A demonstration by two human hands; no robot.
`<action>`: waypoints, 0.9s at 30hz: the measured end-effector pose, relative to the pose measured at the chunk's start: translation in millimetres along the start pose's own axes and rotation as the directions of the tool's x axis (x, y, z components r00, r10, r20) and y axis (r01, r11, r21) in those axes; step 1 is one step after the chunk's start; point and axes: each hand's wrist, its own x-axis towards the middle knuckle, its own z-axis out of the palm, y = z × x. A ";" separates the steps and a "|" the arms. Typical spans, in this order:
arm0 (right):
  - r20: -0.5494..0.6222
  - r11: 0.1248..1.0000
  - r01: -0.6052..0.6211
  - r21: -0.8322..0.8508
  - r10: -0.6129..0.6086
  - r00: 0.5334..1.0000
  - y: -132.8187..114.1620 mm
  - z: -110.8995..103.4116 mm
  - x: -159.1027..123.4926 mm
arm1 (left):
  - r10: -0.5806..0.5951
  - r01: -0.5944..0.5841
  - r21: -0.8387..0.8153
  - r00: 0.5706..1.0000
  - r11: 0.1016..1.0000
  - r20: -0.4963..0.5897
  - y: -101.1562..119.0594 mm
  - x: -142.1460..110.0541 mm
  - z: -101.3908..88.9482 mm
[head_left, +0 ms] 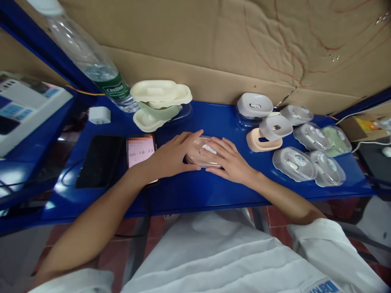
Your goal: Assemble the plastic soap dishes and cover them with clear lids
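Observation:
A pinkish oval plastic case (195, 149) with a clear cover and a white label rests at the middle of the blue table, between my two hands. My left hand (177, 152) grips its left end, thumb at the near side and fingers over the far side. Across the top and right end lies my right hand (227, 158), its fingers over the cover and partly hiding the label. Right of my hands are a peach oval frame (264, 142), a whitish oval shell (276, 127) and another white oval shell (255, 105) on a clear cover.
Several clear-covered cases (295, 162) lie on the right. Cream and green oval trays (159, 91) are stacked at the back left, near a water bottle (113, 83) and a white plug adapter (99, 115). A lit phone (139, 150) and a dark phone (99, 160) lie left. Cardboard (189, 53) stands behind.

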 end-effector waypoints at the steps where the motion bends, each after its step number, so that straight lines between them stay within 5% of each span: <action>1: 0.006 1.000 0.007 -0.003 -0.007 1.000 0.3 -0.9 1.0 | 0.012 -0.012 -0.006 1.000 1.000 0.003 -2.3 0.2 -0.6; 12: 0.075 0.991 0.102 0.082 -0.109 0.991 -5.5 -19.5 1.2 | 0.117 -0.102 -0.120 0.985 0.987 0.126 -6.8 -3.5 -8.4; 21: 0.122 0.989 0.136 0.060 -0.142 0.982 -8.2 -30.4 1.1 | 0.086 -0.086 -0.005 0.987 0.996 0.136 2.9 -4.9 -7.9; 27: 0.119 0.993 0.107 0.056 -0.113 0.986 -4.8 -17.9 -3.9 | 0.096 -0.107 0.065 0.984 0.992 0.151 3.9 -6.4 -7.9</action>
